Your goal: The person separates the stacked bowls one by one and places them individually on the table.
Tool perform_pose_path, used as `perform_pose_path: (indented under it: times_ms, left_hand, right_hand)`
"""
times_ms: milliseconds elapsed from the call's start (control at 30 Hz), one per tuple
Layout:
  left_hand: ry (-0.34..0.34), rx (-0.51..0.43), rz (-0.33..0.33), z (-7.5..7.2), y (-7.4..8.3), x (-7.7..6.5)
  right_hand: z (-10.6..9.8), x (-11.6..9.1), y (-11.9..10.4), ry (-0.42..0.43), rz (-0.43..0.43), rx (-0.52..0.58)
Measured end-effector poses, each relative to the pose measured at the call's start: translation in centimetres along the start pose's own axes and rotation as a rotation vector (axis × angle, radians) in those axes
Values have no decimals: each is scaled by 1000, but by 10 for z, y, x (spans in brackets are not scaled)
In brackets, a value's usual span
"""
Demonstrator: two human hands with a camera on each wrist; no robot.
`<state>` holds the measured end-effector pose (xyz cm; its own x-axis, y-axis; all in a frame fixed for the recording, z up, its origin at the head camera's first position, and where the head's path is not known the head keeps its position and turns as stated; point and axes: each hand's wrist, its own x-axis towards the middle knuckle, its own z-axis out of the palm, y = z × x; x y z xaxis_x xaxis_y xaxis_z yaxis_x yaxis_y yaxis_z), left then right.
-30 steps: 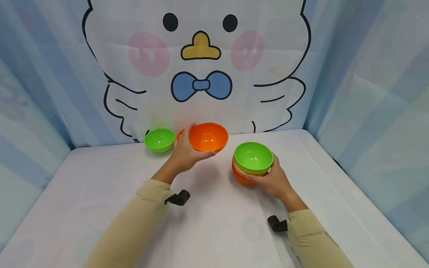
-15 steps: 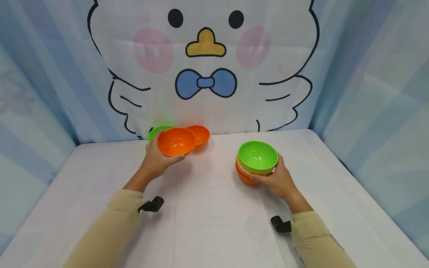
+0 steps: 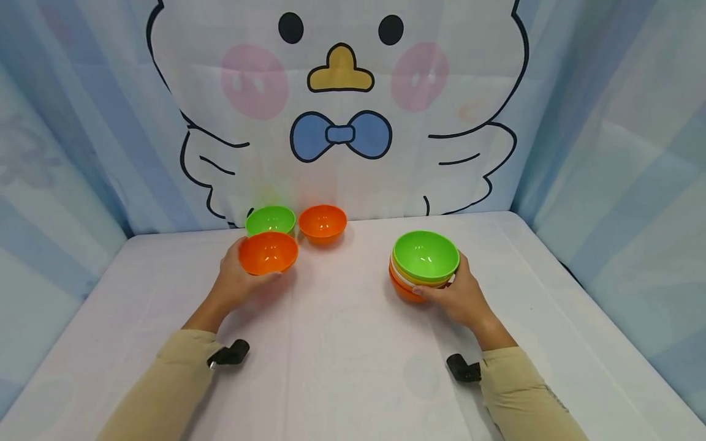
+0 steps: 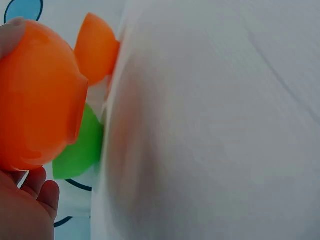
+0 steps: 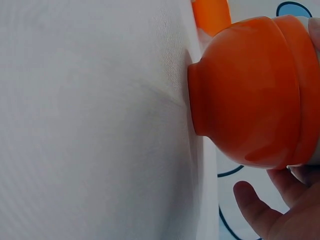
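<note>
An orange bowl [image 3: 268, 253] is in my left hand [image 3: 234, 286], thumb at the near side and fingers along the left. In the left wrist view this bowl [image 4: 40, 100] is raised off the table, its foot toward the cloth. My right hand [image 3: 462, 299] grips a stack of nested bowls, with a green bowl [image 3: 426, 256] on top, yellow and white rims under it, and orange at the bottom. The right wrist view shows the stack's orange underside [image 5: 250, 95] at the tablecloth. Behind the left hand's bowl sits another green bowl [image 3: 270, 219], partly covered.
A second orange bowl [image 3: 323, 224] stands at the table's back edge, right of the rear green bowl. The table has a white cloth [image 3: 342, 343]. A cartoon-printed curtain [image 3: 353, 184] rises directly behind it, and blue striped curtains [image 3: 623, 153] flank the sides.
My left hand has carried its orange bowl left and toward me, uncovering the orange bowl at the back. My right hand still grips the stack in nearly the same spot.
</note>
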<state>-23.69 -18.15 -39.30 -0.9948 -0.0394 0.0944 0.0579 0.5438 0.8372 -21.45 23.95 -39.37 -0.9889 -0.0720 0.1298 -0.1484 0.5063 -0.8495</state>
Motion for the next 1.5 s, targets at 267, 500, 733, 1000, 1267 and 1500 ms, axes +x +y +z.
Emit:
perform_pose_path:
  times_ms: [267,500,733,1000,1267,1500]
  left_hand:
    - [-74,-25,-69,-4,-10,-3]
    - [-98,-53,-113,-7,-17,-4]
    - [-114,-79,-134,-10,-17,-4]
    - [-110,-55,-167,-10,-16,-1]
    - [-108,-47,-160,-10,-18,3]
    - [-112,-24,-174,-10,-17,3]
  right_hand:
    - [-1,0,2,1,18,-12]
    - [0,0,2,-7,22,-6]
    - [-1,0,0,-2,7,-6]
    - [0,0,0,-8,4,3]
    - [-1,1,-1,-5,10,-10]
    - [-1,1,0,-5,15,-13]
